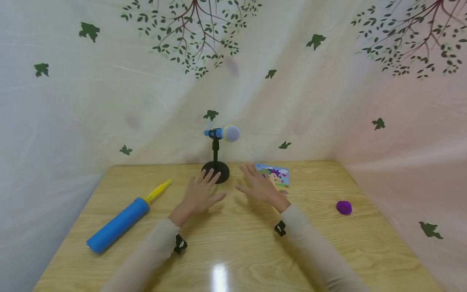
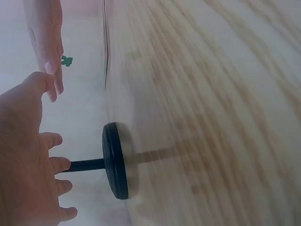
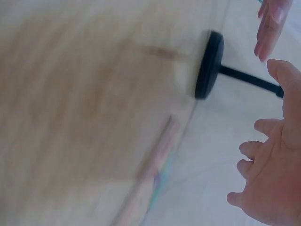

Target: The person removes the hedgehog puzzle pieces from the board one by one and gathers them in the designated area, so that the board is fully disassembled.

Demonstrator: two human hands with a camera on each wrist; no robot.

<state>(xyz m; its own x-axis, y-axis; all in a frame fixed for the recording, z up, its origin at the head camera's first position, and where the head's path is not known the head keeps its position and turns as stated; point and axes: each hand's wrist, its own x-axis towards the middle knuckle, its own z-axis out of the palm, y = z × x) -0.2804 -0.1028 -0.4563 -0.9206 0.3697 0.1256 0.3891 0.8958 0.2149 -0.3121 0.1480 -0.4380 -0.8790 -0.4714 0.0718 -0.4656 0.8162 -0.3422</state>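
Both hands hover over the table, palms down, fingers spread and nothing in them. In the head view the left hand (image 1: 200, 195) is just in front of the round black base (image 1: 224, 173) of a microphone stand, its fingertips overlapping the base. The stand holds a blue toy microphone (image 1: 219, 133) with a pale round head, lying sideways in the clip. My right hand (image 1: 258, 187) is to the right of the stand and partly covers a colourful cartoon picture card (image 1: 280, 175). In the left wrist view the stand's black base (image 2: 115, 161) shows beyond the fingers.
A blue hand pump (image 1: 118, 225) with a yellow nozzle lies on the left of the wooden table (image 1: 233, 243). A small purple ring (image 1: 344, 207) lies at the right. Behind the table's back edge hangs a pale curtain (image 1: 164, 105) with leaf prints.
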